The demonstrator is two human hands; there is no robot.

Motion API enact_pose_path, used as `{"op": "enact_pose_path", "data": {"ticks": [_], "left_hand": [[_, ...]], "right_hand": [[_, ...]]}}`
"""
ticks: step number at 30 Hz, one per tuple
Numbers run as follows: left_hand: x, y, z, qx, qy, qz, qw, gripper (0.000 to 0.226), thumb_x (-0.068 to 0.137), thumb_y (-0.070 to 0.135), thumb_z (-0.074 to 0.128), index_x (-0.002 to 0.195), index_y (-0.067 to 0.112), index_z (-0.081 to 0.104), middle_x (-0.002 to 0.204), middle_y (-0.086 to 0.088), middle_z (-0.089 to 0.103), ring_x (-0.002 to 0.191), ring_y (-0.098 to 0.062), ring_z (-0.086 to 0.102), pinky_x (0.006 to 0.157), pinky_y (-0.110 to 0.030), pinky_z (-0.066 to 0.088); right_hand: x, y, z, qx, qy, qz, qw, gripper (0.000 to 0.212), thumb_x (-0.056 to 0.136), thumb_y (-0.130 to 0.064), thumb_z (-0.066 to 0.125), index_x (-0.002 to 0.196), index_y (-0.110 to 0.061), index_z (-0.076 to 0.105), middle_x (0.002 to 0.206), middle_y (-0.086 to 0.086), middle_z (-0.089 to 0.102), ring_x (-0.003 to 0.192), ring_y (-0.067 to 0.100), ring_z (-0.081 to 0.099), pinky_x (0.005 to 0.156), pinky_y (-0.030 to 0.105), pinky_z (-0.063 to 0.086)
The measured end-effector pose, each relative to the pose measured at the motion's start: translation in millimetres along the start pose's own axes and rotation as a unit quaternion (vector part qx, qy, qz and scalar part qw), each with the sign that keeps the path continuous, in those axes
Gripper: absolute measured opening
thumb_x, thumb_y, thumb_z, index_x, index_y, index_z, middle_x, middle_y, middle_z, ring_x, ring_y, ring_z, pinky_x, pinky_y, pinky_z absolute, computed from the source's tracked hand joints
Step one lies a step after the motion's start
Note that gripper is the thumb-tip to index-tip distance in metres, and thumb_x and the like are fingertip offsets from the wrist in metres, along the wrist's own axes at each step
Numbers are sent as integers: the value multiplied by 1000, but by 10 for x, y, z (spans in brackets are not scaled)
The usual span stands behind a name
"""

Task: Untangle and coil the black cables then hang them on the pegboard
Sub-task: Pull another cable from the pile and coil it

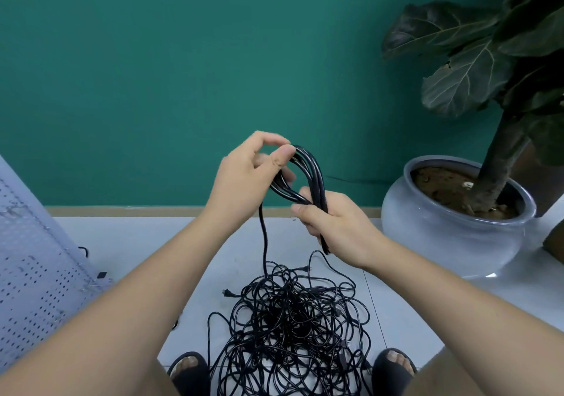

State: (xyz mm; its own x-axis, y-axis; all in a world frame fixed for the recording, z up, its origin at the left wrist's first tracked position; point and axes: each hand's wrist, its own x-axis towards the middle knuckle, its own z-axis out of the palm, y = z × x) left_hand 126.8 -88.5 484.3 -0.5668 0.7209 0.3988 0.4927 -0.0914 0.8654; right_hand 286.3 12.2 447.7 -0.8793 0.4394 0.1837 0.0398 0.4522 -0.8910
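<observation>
left hand (244,179): you're pinching the top of the coil (308,182), thumb and fingers curled round its loops.
right hand (332,228): you're gripping the coil's lower strands, fingers wrapped.
coil: held up between both hands, one strand dropping to the pile.
tangled cables (290,328): heaped on the floor (396,313) between your feet.
pegboard (33,273): leaning at left.
plant pot (451,228): right, by the green wall.

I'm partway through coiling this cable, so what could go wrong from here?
The strand feeding the coil runs down into the tangled pile; pulling could tighten knots there. The left hand only pinches the coil's top, so it may spring apart if the right hand loosens its grip.
</observation>
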Motion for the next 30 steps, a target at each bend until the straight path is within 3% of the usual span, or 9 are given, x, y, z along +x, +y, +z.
{"op": "enact_pose_path", "data": {"ticks": [3, 7, 9, 11, 14, 20, 22, 26, 30], "left_hand": [[2, 39, 44, -109, -24, -76, 991, 24, 105, 40, 66, 111, 16, 69, 76, -2, 72, 68, -15, 63, 67, -22, 53], [16, 37, 96, -211, -15, -122, 970, 21, 103, 36, 71, 109, 17, 66, 71, 0, 58, 65, -19, 60, 68, -30, 54], [22, 39, 121, -274, -16, -164, 947, 17, 102, 34, 72, 107, 21, 61, 65, 5, 46, 59, -15, 51, 65, -31, 52], [36, 57, 138, -325, -17, -190, 926, 17, 103, 29, 72, 104, 22, 57, 64, 7, 34, 53, -11, 36, 54, -24, 43], [68, 89, 143, -370, -5, -197, 908, 16, 104, 21, 70, 98, 21, 55, 67, 7, 25, 52, -10, 18, 45, -20, 23], [68, 206, 173, -330, 37, -178, 926, 20, 101, 21, 74, 96, 18, 55, 65, 5, 22, 49, -11, 15, 42, -23, 17], [63, 236, 193, -319, 41, -173, 931, 24, 100, 22, 76, 92, 18, 54, 63, 5, 23, 48, -11, 16, 41, -23, 18], [64, 270, 168, -288, 42, -154, 944, 27, 100, 27, 76, 98, 16, 52, 62, 6, 26, 49, -13, 18, 43, -25, 20], [60, 260, 143, -238, 29, -112, 964, 30, 104, 38, 69, 108, 16, 49, 64, 8, 30, 52, -14, 24, 47, -26, 27]], "right_hand": [[-7, 14, 39, 2, 10, -13, 1000, 35, 100, -34, 56, 75, -18, 38, 65, -10, 37, 62, 17, 32, 55, 32, 30], [23, 19, 84, -19, 10, -2, 1000, 37, 98, -39, 56, 89, -4, 51, 64, -9, 48, 61, 19, 43, 57, 35, 40], [38, 28, 110, -11, 6, 14, 1000, 30, 102, -39, 58, 87, -13, 54, 68, -6, 53, 63, 20, 49, 60, 40, 43], [51, 24, 143, 17, -11, 29, 999, 25, 107, -36, 59, 84, -29, 57, 71, -5, 53, 64, 21, 48, 60, 42, 42], [80, -7, 168, 26, -51, 38, 998, 29, 110, -37, 59, 91, -16, 54, 72, -5, 50, 66, 22, 44, 60, 43, 37], [126, -99, 170, 16, -84, 39, 996, 26, 103, -33, 71, 91, -11, 68, 77, -4, 55, 73, 12, 47, 72, 34, 38], [135, -102, 228, 33, -77, 32, 996, 38, 97, -35, 74, 91, -1, 60, 80, -1, 51, 79, 13, 44, 78, 37, 35], [155, -118, 284, 28, -30, 46, 998, 33, 97, -29, 66, 71, -10, 58, 62, -10, 55, 63, 8, 47, 69, 33, 35], [164, -95, 294, 29, -6, 36, 999, 45, 104, -30, 60, 63, -15, 51, 55, 3, 56, 60, 22, 50, 71, 47, 47]]}}
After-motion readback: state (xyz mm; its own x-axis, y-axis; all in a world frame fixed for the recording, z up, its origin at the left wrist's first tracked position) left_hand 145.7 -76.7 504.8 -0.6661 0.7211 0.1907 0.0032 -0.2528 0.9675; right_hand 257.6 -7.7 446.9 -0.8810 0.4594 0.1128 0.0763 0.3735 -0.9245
